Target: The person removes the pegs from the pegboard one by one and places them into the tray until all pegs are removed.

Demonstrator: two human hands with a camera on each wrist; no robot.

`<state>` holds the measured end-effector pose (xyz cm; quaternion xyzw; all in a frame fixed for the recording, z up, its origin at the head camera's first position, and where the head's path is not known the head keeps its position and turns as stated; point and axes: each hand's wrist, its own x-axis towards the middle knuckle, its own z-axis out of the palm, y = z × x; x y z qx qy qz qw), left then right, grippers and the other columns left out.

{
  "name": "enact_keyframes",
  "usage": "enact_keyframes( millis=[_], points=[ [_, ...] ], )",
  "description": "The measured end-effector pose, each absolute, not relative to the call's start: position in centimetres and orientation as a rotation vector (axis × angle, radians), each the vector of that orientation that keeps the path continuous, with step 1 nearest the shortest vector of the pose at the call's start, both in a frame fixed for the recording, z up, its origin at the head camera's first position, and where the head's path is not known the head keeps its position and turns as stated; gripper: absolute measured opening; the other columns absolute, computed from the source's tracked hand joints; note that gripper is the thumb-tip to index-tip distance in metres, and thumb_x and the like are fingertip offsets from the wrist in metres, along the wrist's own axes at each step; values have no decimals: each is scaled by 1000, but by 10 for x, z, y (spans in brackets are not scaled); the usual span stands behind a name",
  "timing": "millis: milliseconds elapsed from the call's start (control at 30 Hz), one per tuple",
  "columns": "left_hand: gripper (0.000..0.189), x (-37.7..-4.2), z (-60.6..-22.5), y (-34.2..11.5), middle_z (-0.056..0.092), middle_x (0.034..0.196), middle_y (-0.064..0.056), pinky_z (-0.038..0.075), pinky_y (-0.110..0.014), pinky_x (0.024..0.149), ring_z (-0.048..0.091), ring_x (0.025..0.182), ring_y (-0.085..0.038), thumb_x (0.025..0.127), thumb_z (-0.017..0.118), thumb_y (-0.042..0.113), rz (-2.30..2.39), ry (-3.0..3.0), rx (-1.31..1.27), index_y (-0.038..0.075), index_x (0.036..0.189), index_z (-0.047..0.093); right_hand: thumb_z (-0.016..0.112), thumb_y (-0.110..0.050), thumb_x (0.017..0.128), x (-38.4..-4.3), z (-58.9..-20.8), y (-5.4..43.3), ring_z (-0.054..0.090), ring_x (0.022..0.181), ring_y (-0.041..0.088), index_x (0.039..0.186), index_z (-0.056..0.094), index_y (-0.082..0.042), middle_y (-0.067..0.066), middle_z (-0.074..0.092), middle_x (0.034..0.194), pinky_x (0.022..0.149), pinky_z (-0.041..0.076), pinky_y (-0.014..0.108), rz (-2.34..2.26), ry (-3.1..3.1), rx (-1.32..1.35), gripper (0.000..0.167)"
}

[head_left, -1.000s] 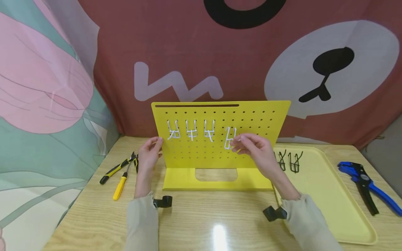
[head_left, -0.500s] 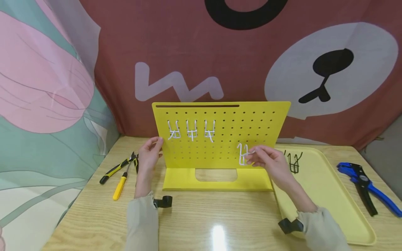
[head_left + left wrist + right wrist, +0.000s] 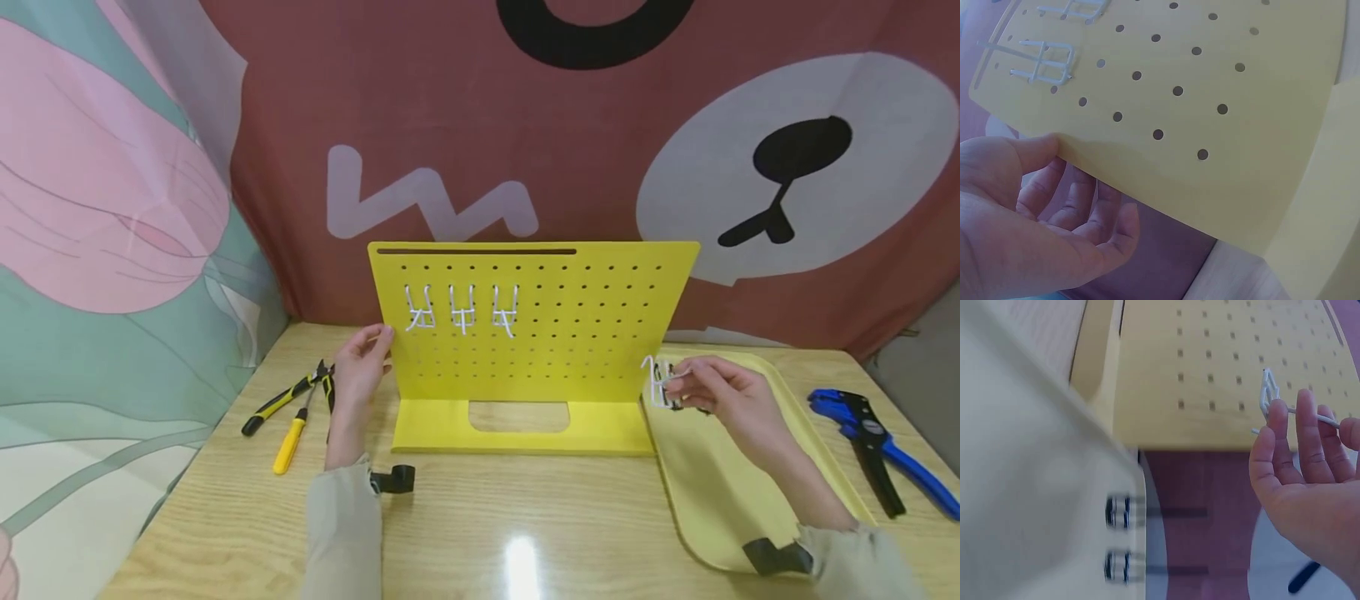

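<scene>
the right hand (image 3: 738, 410) pinches a white bent-wire hook (image 3: 655, 384) to its left, long axis near upright, near the pale yellow rectangular tray's (image 3: 720, 492) far left corner; the left hand (image 3: 362, 373) grips the yellow perforated board's (image 3: 570, 358) left edge.

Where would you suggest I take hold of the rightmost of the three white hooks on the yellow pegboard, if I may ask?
I'd pinch the white hook by its slanting prong, coming from the front: the prong seems to jut outward, whereas the wire frame hangs close against the yellow pegboard.
</scene>
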<state>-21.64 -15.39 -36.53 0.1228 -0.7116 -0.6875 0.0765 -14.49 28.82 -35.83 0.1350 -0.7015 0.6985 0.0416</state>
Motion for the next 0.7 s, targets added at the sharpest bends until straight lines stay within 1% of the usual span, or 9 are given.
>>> enact_keyframes(
  millis=[167,300,467,500,567,700],
  points=[
    [38,-216,-366,-155,58,116,-9,46,-42,92,54,101,-19,97,58,33,-2042,-2149,366,7,124,60,45,-14,103,-143,-357,318,69,84,12,107,65,-1,4,72,90,72,55,23,2145,-2128,399,24],
    [37,-216,-367,-155,58,115,-8,46,-41,92,54,99,-18,97,58,33,-2041,-2142,382,7,124,60,45,-16,103,-144,-355,337,68,85,10,108,66,-6,3,73,91,72,54,21,2127,-2136,369,24],
    [38,-217,-367,-154,59,113,-8,46,-42,91,55,97,-17,96,59,33,-2041,-2145,386,7,123,61,44,-9,102,-145,-352,362,69,84,12,108,65,1,5,73,92,70,54,22,2110,-2089,400,24],
    [37,-217,-367,-153,60,112,-7,47,-42,91,55,96,-17,96,59,33,-2041,-2147,385,7,122,61,45,-9,102,-144,-351,368,69,82,11,107,66,0,4,73,91,69,54,21,2054,-2113,369,24],
    [38,-217,-367,-153,60,112,-6,47,-41,90,55,96,-16,96,59,34,-2037,-2154,385,8,122,61,46,-14,102,-144,-350,378,69,80,9,106,67,-2,0,73,88,67,54,20,1920,-2196,266,24],
    [37,-217,-366,-153,60,112,-6,47,-40,89,55,96,-16,96,59,35,-2030,-2154,383,8,121,62,47,-25,102,-143,-354,398,67,76,2,107,67,-12,-9,72,85,63,51,15,1697,-2394,95,24]
  ],
)
